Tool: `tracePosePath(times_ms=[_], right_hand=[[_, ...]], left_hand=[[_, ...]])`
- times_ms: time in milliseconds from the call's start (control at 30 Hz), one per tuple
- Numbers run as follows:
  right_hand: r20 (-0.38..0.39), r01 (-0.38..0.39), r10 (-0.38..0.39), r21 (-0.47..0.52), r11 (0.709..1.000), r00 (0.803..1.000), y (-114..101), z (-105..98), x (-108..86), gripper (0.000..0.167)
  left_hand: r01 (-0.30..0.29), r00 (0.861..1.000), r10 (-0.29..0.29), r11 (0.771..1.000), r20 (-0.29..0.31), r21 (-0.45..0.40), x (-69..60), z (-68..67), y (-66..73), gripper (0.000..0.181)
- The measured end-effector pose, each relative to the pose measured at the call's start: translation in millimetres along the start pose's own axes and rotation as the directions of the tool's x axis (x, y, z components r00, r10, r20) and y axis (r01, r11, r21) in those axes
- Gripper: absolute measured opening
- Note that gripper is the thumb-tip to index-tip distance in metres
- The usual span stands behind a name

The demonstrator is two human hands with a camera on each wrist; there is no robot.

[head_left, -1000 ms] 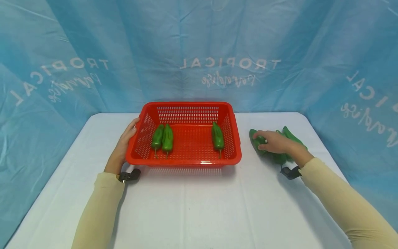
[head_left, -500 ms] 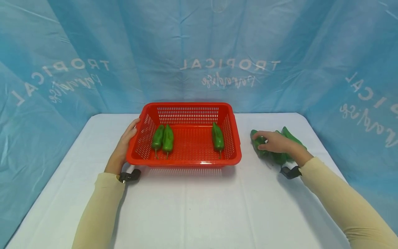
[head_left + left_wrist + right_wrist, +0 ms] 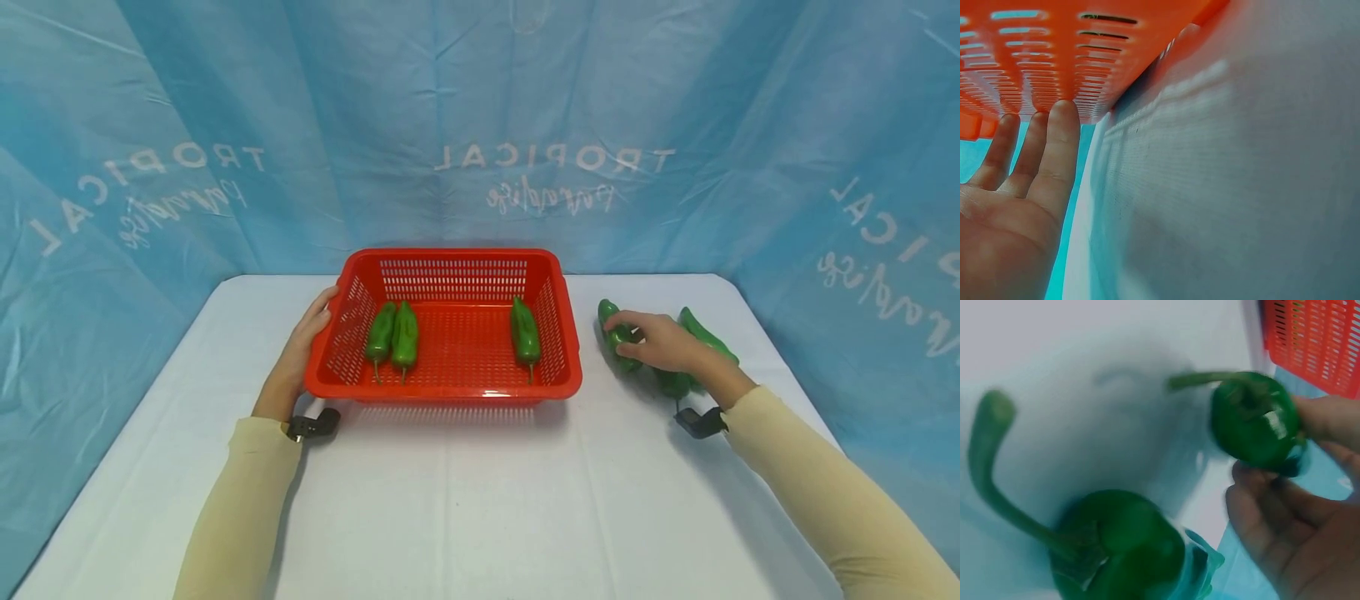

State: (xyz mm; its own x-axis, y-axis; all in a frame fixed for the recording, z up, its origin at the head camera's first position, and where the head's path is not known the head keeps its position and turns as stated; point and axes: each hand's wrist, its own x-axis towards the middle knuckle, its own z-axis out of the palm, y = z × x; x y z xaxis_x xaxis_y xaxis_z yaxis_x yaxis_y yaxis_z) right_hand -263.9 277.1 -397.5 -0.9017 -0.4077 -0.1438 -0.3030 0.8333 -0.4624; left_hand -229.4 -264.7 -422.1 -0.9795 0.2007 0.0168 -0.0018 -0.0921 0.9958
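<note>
In the head view, a red plastic basket (image 3: 442, 391) with slotted walls stands on the table. My left hand (image 3: 295, 350) touches its left side; in the left wrist view the straight fingers (image 3: 1060, 147) rest against the slotted wall (image 3: 1107, 53). My right hand (image 3: 663, 342) pinches a green pepper (image 3: 617, 337) between thumb and fingers, right of the basket. In the right wrist view that pepper (image 3: 1250, 422) shows its stem end, with its shadow on the cloth. Another green pepper (image 3: 1122, 544) lies close by, its curved stem toward the camera.
Inside the basket, two green peppers (image 3: 404, 336) lie side by side at the left and one pepper (image 3: 526, 330) at the right. More peppers (image 3: 707, 332) lie under and behind the right hand, partly hidden. A blue printed curtain (image 3: 480, 108) encloses the white table (image 3: 480, 500).
The right hand's pepper has shifted slightly left and away from the other peppers, and the hand has moved a little with it. The left hand and basket stay in place.
</note>
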Motion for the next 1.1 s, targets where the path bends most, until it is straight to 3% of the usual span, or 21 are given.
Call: tracePosePath(times_ms=[333,1100], right_hand=[[-0.130,0.059,-0.054,0.034,0.998,0.990,3.8,-4.0,-10.2,0.039],[-0.148,0.032,-0.019,0.084,0.996,0.989,-3.5,-13.0,-22.6,0.042]], left_hand=[[-0.009,1.000,0.010,1.000,0.003,-0.015,0.0,0.1,3.6,0.052],[0.010,1.000,-0.010,1.000,-0.002,-0.002,0.0,-0.7,-0.3,0.053]])
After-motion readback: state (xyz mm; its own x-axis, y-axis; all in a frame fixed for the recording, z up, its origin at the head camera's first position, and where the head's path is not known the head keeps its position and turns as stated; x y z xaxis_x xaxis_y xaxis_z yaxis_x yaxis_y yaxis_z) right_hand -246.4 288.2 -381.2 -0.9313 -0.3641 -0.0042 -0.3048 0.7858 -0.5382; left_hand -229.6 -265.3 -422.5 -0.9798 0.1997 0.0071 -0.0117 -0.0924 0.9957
